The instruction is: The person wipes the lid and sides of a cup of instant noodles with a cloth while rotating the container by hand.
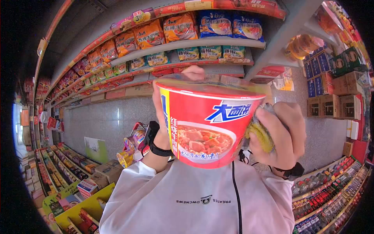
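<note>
A large red instant noodle bucket (pixel 202 132), printed with a bowl of beef noodles, is held up before my chest, its lid edge toward the top. My left hand (pixel 193 73) grips it from behind and at its left side; fingertips show over the lid, and the rest is hidden by the bucket. On the other side, my right hand (pixel 286 132) is closed around a yellow-green and grey cloth (pixel 261 134), which lies against the bucket's right wall. Both wrists wear black bands.
Shelves ahead carry orange noodle packs (pixel 180 28), blue packs (pixel 215 24) and green packs (pixel 211 52). Stacked cartons (pixel 346 84) stand at the right. Bottles (pixel 331 191) fill a lower right rack. A basket (pixel 138 134) with snack packs is beyond my left forearm, over the tiled floor (pixel 113 113).
</note>
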Available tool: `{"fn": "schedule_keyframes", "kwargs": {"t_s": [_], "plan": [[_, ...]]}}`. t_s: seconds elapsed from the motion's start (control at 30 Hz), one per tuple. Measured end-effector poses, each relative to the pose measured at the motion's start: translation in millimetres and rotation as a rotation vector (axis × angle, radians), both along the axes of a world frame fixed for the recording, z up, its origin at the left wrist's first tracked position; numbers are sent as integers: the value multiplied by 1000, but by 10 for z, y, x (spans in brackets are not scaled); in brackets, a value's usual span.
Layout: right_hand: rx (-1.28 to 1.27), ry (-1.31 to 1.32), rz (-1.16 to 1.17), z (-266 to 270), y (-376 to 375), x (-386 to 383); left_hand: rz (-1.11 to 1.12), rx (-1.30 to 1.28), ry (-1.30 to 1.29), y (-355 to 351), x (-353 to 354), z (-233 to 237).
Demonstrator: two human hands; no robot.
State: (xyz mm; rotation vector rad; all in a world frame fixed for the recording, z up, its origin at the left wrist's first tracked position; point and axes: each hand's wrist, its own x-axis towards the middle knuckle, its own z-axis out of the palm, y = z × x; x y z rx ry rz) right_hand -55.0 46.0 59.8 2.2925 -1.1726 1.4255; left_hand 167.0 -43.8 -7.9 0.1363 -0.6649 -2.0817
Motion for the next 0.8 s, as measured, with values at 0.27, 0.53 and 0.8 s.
{"fn": "schedule_keyframes", "kwargs": {"t_s": [0.27,0.53,0.8], "plan": [[-130,3,30,105,-21,90,76,46,-92,162,-65,220],[-25,195,26,335,-140,203,236,39,-406,229,-62,-23],[-70,367,-53,289,-154,422,258,1,-497,373,-211,174]]}}
